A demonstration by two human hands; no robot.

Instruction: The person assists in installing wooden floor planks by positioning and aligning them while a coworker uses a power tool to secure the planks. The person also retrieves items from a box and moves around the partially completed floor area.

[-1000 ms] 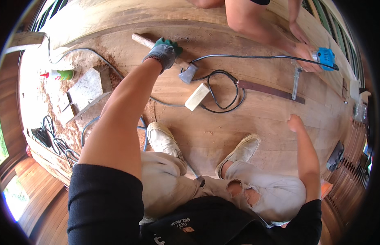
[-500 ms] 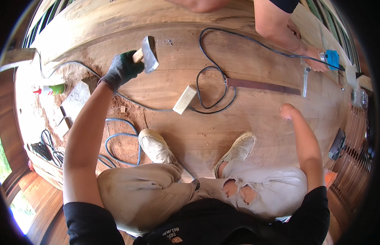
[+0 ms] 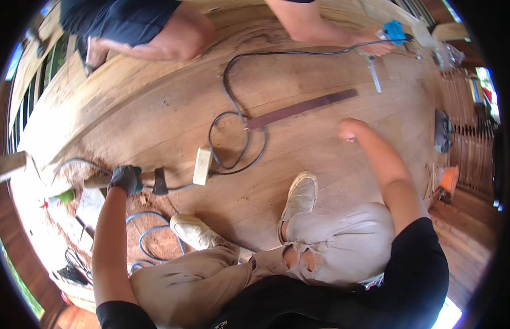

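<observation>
My left hand (image 3: 125, 179), in a dark knitted glove, is shut on a hatchet by its wooden handle (image 3: 96, 181). The steel hatchet head (image 3: 160, 182) points right, low over the wooden surface at the left. To its right lies a white extension socket (image 3: 202, 165), its black cord running in loops. My bare right hand (image 3: 349, 129) is closed in a fist, and nothing shows in it. Just beyond that fist lies a flat reddish-brown strip (image 3: 304, 108); its left end meets the cord loops.
A co-worker's hand (image 3: 380, 46) is at a blue power tool (image 3: 394, 32), far right, near a slim metal bar (image 3: 374, 74). The co-worker's bare knee (image 3: 192, 33) is at the top. Blue hose (image 3: 142, 241) coils beside my left shoe (image 3: 197, 231). An orange tool (image 3: 448, 180) sits right.
My left hand has brought the hatchet down and nearer, turning its head to point right. My view has shifted and turned, showing more of the co-worker. My right hand remains closed.
</observation>
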